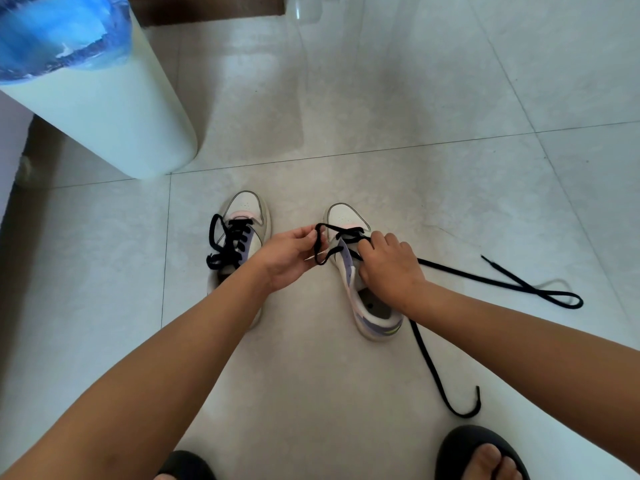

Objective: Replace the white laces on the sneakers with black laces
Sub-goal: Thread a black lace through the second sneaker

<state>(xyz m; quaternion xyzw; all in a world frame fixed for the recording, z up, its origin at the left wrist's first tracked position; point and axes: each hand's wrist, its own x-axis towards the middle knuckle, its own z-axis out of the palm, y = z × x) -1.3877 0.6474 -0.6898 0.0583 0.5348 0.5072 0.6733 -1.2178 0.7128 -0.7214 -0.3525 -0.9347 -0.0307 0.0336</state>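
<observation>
At the far left corner of the tiled floor [415,81] a white water dispenser [114,109] is standing with a blue bottle [59,32] on top.

Nearer the middle, the left sneaker [242,233] is sitting on the floor with its toe pointing away from you, and black laces [230,242] are already running through its eyelets, the loose ends looping off its left side. Your left forearm is crossing over its heel.

Your left hand [289,259] is hovering between the two shoes, and its fingers are pinching a loop of the second black lace [498,282], holding it up just left of the right sneaker [356,271]. That shoe is lying a little to the right of the floor's middle, toe also pointing away, with the lace crossing only its front eyelets and the tongue standing up.

Your right hand [388,268] is resting over the right sneaker's throat, fingers curled down at the lace and eyelet side; you appear to be gripping the lace there, though the fingertips are hiding behind the hand.

From under that hand the lace is trailing right across the floor, looping back well out toward the right edge, and another length is running down toward you, ending in a hook-shaped curl.

At the near edge, your feet in black sandals [481,452] are showing.
</observation>
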